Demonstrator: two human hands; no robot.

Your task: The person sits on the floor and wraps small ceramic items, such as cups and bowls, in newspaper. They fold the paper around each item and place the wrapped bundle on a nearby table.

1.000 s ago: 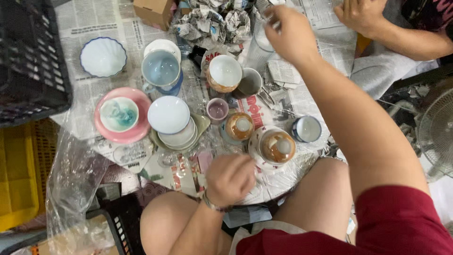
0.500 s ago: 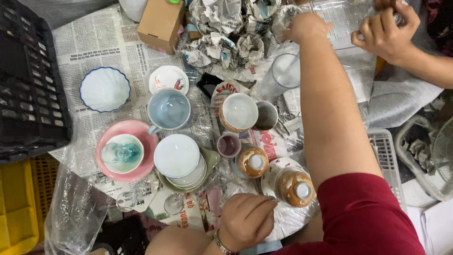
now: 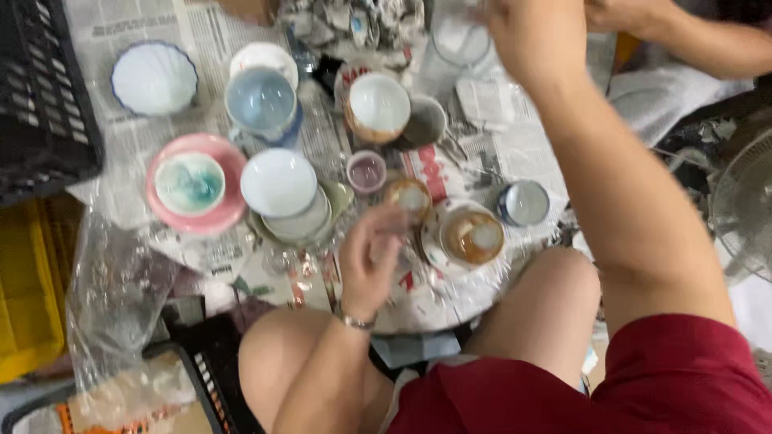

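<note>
My left hand [image 3: 370, 259] hovers blurred over the newspaper-covered table [image 3: 121, 36], fingers loosely apart, holding nothing I can see. Its fingertips are close to a small brown cup [image 3: 410, 195]. Right of that cup a brown pot [image 3: 473, 235] sits on a saucer. My right arm stretches to the far side, where my right hand [image 3: 532, 40] is blurred beside a clear glass [image 3: 457, 44]. Its fingers run off the top edge. Another person's forearm [image 3: 691, 36] lies at the top right.
The table also holds a pink plate [image 3: 227, 207] with a teal bowl, stacked white bowls [image 3: 279, 183], a blue cup [image 3: 261, 100], a scalloped white bowl [image 3: 154, 78], a white-and-brown bowl [image 3: 378, 108], and a small purple cup [image 3: 367, 171]. Black crate [image 3: 40, 96] left, fan [image 3: 744, 209] right.
My left hand has lifted off the near table edge and moved toward the small brown cup, its fingers loosening. My right hand stays stretched to the far side. The view has shifted.
</note>
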